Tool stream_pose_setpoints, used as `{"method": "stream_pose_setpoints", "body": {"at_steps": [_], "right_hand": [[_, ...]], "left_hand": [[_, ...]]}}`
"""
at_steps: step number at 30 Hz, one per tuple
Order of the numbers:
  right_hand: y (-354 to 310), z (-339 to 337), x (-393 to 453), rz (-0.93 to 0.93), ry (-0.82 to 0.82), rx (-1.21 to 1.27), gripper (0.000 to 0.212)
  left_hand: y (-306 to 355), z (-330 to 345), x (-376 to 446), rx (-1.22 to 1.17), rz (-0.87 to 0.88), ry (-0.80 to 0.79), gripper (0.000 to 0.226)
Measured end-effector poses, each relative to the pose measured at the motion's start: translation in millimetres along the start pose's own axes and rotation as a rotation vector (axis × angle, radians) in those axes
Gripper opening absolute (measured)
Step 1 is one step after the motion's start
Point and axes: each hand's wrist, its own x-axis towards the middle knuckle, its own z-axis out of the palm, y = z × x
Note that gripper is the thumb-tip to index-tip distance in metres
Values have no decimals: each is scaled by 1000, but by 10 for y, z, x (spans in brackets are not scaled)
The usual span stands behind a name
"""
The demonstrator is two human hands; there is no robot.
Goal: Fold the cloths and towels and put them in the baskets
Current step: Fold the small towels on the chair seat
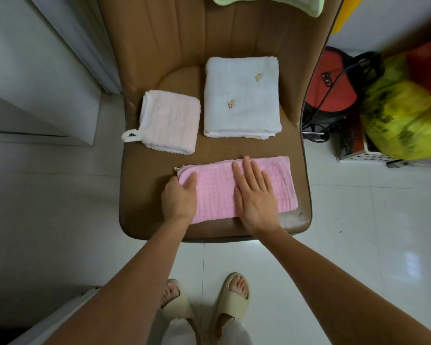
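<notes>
A pink waffle cloth [217, 192] lies folded in a strip at the front of a brown chair seat [149, 185]. My left hand [179, 197] grips its left end, thumb on top. Flat on the cloth's middle rests my right hand [255, 195], fingers spread. Behind, a folded pale pink cloth [169, 122] with a white loop lies on the left. To its right sits a folded white towel [241, 98] with small yellow prints. A green-edged cloth [269, 2] hangs over the chair back at the top.
A red and black appliance [334, 83] with a black cable stands right of the chair. Beside it a yellow plastic bag [403, 120] sits in a white basket [358, 155]. White tiled floor surrounds the chair; a wall corner is on the left.
</notes>
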Motion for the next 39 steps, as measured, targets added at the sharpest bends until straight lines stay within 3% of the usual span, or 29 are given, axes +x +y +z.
{"method": "stream_pose_setpoints", "body": {"at_steps": [4,6,10,14,18,20,22,25,29,32,34,39], "right_hand": [[-19,25,-14,-9,-14,-69,55],[-88,67,-41,-52,-31,-76,55],[-291,211,-78,-95,-50,-139,56],[-325,202,-63,-71,-112,-163,56],[-308,-67,1,-155,-95,31,56],[-252,-291,27,-43,81,110,53],[-154,-481,44,260,242,191,46],[5,-605,91,621,57,284,39],[98,-707,264,696,-170,467,45],[96,-791,339,719,-267,622,17],[62,-855,318,734,-287,715,14],[-46,-976,186,790,-254,827,30]], "left_hand": [[-71,-51,-45,-222,-34,-81,40],[-131,-145,-61,-309,-88,-17,38],[-322,-339,-102,-252,-61,123,37],[-240,-376,-198,-245,-24,106,35],[-58,-430,-262,-329,-56,48,34],[18,-461,-306,-391,-50,10,32],[82,-490,-354,-424,-38,-31,32],[126,-508,-418,-428,-21,-75,32],[166,-502,-470,-405,-31,-134,34],[214,-498,-496,-436,-98,-198,34],[240,-492,-515,-464,-134,-240,31],[328,-496,-581,-445,-189,-291,15]]}}
